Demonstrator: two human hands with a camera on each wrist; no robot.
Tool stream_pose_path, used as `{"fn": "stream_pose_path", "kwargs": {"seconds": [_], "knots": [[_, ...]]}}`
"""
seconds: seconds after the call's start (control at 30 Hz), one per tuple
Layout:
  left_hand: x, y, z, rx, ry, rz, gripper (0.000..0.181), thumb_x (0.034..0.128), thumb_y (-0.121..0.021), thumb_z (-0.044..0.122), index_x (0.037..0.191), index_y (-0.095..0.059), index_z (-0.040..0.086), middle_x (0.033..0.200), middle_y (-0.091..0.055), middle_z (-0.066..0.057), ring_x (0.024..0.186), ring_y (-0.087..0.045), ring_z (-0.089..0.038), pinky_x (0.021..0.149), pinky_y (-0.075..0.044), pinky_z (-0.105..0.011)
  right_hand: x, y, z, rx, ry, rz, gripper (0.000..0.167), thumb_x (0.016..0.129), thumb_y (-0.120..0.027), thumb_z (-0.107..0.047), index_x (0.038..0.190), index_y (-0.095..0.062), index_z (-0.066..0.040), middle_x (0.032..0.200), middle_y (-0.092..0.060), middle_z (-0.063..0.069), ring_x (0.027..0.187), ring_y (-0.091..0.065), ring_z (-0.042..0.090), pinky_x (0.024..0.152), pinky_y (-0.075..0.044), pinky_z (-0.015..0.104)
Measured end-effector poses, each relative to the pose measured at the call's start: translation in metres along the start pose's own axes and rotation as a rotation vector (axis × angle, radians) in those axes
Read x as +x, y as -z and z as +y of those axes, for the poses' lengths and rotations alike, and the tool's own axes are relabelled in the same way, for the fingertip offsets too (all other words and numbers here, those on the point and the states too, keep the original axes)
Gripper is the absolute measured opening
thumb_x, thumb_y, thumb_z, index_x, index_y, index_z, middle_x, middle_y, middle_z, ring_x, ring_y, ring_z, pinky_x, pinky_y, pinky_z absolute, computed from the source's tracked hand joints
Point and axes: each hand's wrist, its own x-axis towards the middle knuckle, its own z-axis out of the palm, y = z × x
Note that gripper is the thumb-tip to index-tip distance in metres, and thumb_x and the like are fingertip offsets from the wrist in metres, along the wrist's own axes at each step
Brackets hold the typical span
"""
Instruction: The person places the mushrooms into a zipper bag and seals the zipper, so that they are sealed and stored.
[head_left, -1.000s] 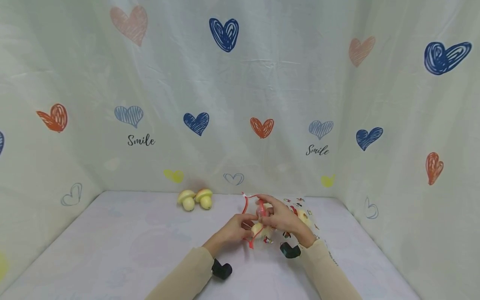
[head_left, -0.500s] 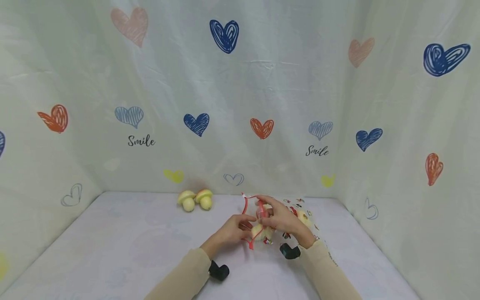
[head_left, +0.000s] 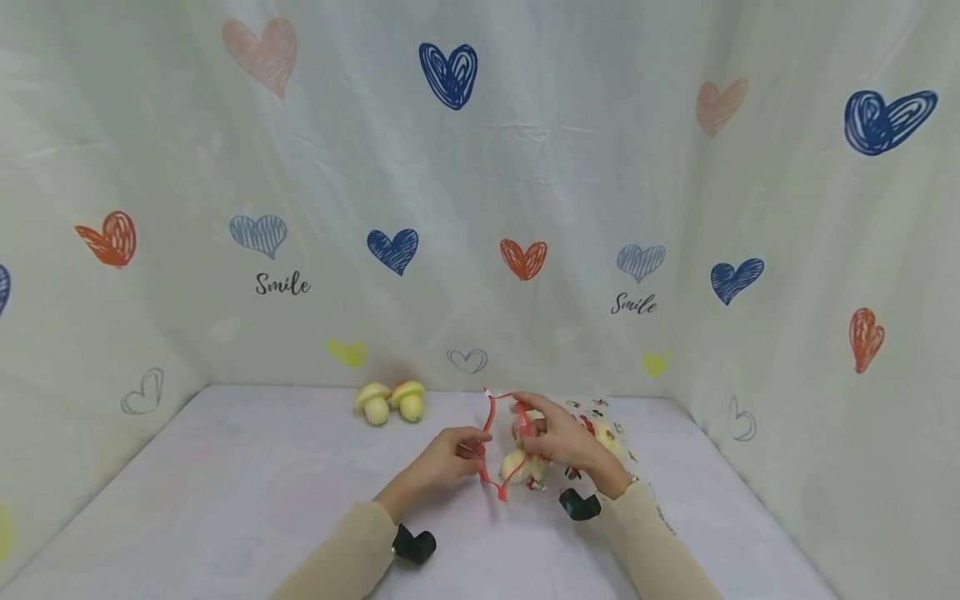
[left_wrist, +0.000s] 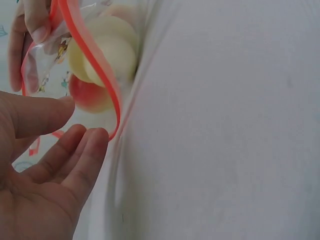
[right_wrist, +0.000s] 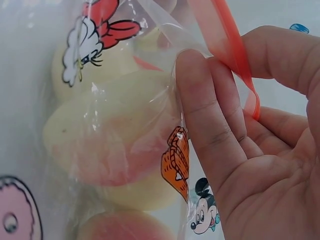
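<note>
A clear zip bag with a red zip edge and cartoon prints lies on the table, its mouth spread toward the left. My right hand pinches the far side of the red edge between thumb and fingers. Several yellow mushrooms with reddish patches are inside the bag; through the plastic, a mushroom shows close up in the right wrist view. At the mouth is my left hand, fingers loosely bent and thumb apart from them, nothing between them. Its fingertips are beside the red edge.
Two more yellow mushrooms stand side by side at the back of the white table. A pale curtain printed with hearts encloses the table at the back and sides.
My left hand has drawn back leftward out of the bag's mouth, to its red edge. The right hand keeps its grip on the bag in the same place.
</note>
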Motion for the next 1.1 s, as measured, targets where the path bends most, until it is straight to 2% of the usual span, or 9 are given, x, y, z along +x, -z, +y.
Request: {"fn": "stream_pose_path", "kwargs": {"seconds": [0.13, 0.23, 0.4, 0.5, 0.6, 0.8, 0.9, 1.1], "knots": [[-0.009, 0.011, 0.0, -0.002, 0.026, 0.012, 0.04, 0.0828, -0.064, -0.005, 0.123, -0.061, 0.0, 0.103, -0.063, -0.015, 0.091, -0.062, -0.024, 0.077, -0.054, -0.033, 0.005, 0.0, 0.014, -0.023, -0.024, 0.018, 0.065, 0.086, -0.062, 0.006, 0.144, -0.037, -0.011, 0.127, -0.05, 0.011, 0.058, -0.047, 0.017, 0.045, -0.039, 0.023], [-0.017, 0.02, -0.001, 0.01, 0.023, 0.027, 0.039, 0.0833, -0.065, -0.004, 0.121, -0.061, 0.0, 0.104, -0.063, -0.017, 0.092, -0.062, -0.024, 0.077, -0.054, -0.033, 0.009, 0.001, 0.024, -0.036, -0.027, 0.024, 0.067, 0.086, -0.064, 0.003, 0.145, -0.037, -0.014, 0.124, -0.051, 0.009, 0.056, -0.046, 0.017, 0.044, -0.039, 0.024], [-0.031, 0.036, -0.001, 0.019, 0.002, 0.047, 0.038, 0.0835, -0.066, -0.003, 0.121, -0.06, -0.002, 0.105, -0.063, -0.019, 0.093, -0.062, -0.025, 0.078, -0.053, -0.031, 0.009, 0.004, 0.03, -0.01, -0.024, 0.014, 0.067, 0.085, -0.066, 0.0, 0.144, -0.037, -0.016, 0.122, -0.053, 0.009, 0.056, -0.047, 0.018, 0.043, -0.039, 0.025], [-0.039, 0.046, -0.004, 0.018, -0.032, 0.064, 0.038, 0.0834, -0.067, -0.003, 0.121, -0.06, -0.003, 0.104, -0.063, -0.02, 0.093, -0.063, -0.026, 0.076, -0.053, -0.03, 0.008, 0.005, 0.03, 0.003, -0.018, 0.018, 0.067, 0.084, -0.066, -0.001, 0.143, -0.039, -0.018, 0.124, -0.053, 0.007, 0.057, -0.048, 0.018, 0.043, -0.039, 0.025], [-0.047, 0.056, -0.007, 0.023, -0.045, 0.11, 0.037, 0.0834, -0.067, -0.001, 0.12, -0.06, -0.003, 0.105, -0.063, -0.02, 0.093, -0.063, -0.027, 0.076, -0.053, -0.029, 0.008, 0.003, 0.03, -0.002, -0.019, 0.016, 0.067, 0.084, -0.066, -0.002, 0.143, -0.04, -0.02, 0.125, -0.051, 0.006, 0.057, -0.047, 0.016, 0.043, -0.039, 0.024], [-0.057, 0.077, -0.007, 0.05, -0.026, 0.198, 0.034, 0.0848, -0.068, 0.001, 0.118, -0.062, -0.001, 0.107, -0.062, -0.02, 0.094, -0.063, -0.025, 0.077, -0.053, -0.025, 0.008, 0.0, 0.031, -0.031, -0.034, 0.027, 0.068, 0.084, -0.066, -0.003, 0.144, -0.038, -0.021, 0.129, -0.049, 0.007, 0.056, -0.045, 0.014, 0.044, -0.039, 0.024], [-0.058, 0.085, -0.006, 0.082, -0.048, 0.216, 0.033, 0.0848, -0.067, 0.0, 0.117, -0.062, -0.002, 0.105, -0.063, -0.017, 0.093, -0.063, -0.024, 0.079, -0.052, -0.027, 0.007, 0.001, 0.03, -0.042, -0.033, 0.036, 0.068, 0.085, -0.067, -0.002, 0.144, -0.038, -0.018, 0.127, -0.049, 0.008, 0.054, -0.045, 0.015, 0.043, -0.04, 0.025], [-0.061, 0.099, -0.011, 0.178, -0.108, 0.358, 0.032, 0.0815, -0.069, -0.005, 0.113, -0.062, -0.004, 0.098, -0.064, -0.008, 0.091, -0.063, -0.026, 0.083, -0.052, -0.035, 0.01, 0.002, 0.03, -0.006, -0.024, 0.012, 0.068, 0.085, -0.066, 0.0, 0.144, -0.038, -0.018, 0.126, -0.051, 0.007, 0.057, -0.047, 0.017, 0.044, -0.038, 0.024]]}}
